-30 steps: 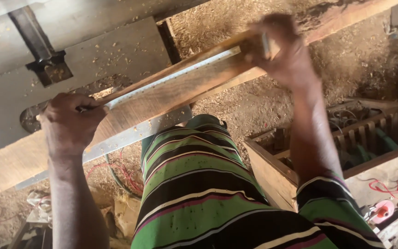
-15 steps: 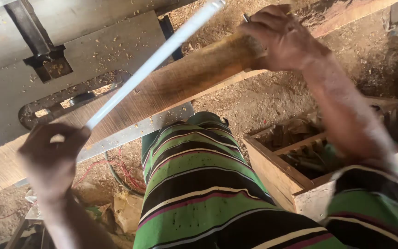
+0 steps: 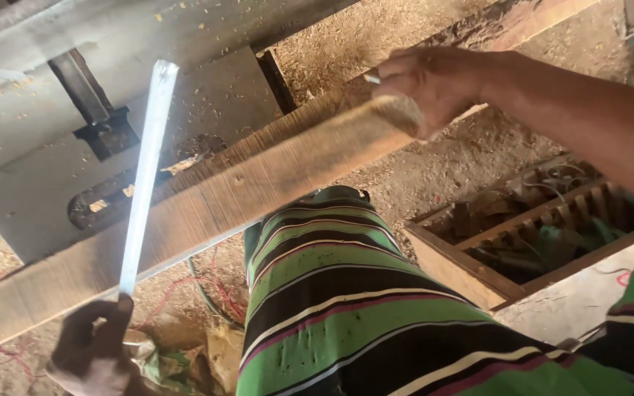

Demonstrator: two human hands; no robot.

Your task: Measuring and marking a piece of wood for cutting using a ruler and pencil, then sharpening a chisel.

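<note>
Stiff, weighty plank [image 3: 258, 183] gripped at its end by right hand [image 3: 434, 88]; light, rigid ruler [image 3: 144, 169] pinched low in left hand [image 3: 93, 345].

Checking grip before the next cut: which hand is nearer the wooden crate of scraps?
Right. The right hand grips the plank end, above and just left of the wooden crate. The left hand holds the metal ruler far across, at the lower left.

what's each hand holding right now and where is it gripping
The left hand grips a long metal ruler by its lower end. The right hand grips the near end of a wooden plank.
</note>
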